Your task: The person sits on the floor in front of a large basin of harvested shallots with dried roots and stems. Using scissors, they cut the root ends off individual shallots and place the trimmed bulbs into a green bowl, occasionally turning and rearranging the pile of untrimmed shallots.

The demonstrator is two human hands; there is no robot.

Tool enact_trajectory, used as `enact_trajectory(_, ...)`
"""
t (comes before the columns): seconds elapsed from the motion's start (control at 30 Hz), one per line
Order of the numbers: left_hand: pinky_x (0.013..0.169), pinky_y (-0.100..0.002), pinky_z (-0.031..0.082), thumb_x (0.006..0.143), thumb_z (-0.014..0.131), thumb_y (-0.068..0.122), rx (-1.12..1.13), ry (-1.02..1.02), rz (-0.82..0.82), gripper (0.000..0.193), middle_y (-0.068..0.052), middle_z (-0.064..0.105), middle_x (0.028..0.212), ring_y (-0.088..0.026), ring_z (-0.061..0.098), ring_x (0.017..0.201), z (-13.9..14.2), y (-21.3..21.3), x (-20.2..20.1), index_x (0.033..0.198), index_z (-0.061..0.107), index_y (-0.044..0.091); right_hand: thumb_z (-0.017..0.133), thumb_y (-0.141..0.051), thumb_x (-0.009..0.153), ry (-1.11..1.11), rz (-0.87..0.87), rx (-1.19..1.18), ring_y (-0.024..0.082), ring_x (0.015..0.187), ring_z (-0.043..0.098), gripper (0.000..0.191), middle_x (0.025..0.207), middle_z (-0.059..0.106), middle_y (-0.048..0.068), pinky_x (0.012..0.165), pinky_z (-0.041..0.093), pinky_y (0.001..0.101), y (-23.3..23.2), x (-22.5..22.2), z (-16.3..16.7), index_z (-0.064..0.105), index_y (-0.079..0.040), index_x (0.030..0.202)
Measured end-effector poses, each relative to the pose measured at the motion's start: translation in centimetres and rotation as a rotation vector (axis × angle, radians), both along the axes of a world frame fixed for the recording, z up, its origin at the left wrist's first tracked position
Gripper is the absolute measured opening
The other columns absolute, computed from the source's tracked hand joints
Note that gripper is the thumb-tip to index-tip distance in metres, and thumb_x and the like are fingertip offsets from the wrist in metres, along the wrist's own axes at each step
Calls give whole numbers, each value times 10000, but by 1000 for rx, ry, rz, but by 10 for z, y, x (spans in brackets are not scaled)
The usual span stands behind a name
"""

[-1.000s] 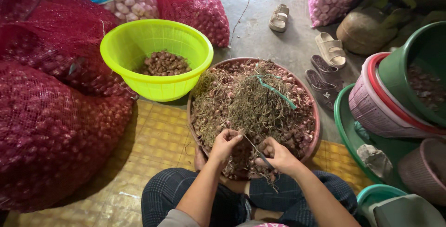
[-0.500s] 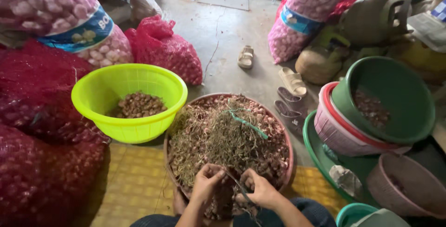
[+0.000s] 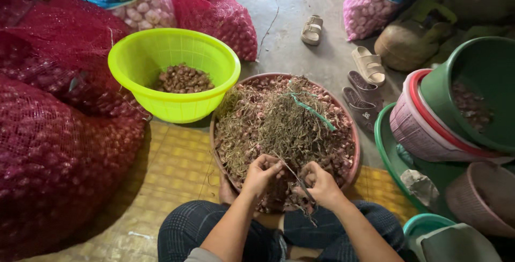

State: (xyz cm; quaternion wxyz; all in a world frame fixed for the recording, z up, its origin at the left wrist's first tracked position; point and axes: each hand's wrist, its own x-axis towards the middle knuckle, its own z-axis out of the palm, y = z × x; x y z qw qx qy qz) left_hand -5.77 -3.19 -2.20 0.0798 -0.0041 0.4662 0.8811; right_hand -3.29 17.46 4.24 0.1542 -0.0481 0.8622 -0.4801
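Glossy plastic bowl (image 3: 174,61), rough mesh sacks (image 3: 59,149)

A seated person seen from above. The left hand (image 3: 261,172) and right hand (image 3: 321,184) are bare, with no gloves, rings or watch showing. Both forearms are uncovered up to the elbow. A pale grey sleeve (image 3: 199,255) edge shows at the bottom of the view. The trousers (image 3: 182,231) are dark blue-grey with a fine check pattern.
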Motion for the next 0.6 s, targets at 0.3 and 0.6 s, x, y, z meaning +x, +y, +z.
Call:
enact_trajectory(0.3, 810, -275, 570, 900, 715, 31, 203, -79, 45, 245, -86, 722, 1009, -154, 679, 899, -4, 3, 0, 1142, 685, 15, 884, -303, 689, -19, 27, 60, 138, 720, 577, 660, 773, 628, 62, 684, 505, 320, 11, -1, 8, 524, -43, 1176)
enact_trajectory(0.6, 768, -291, 567, 846, 765, 15, 116, -141, 37, 186, -70, 742, 940, -137, 689, 826, -10, 6, 3, 1021, 706, 14, 910, -167, 698, -141, 49, -56, 129, 642, 611, 608, 740, 660, 77, 583, 504, 303, 14, 6, 1, 520, -34, 1144)
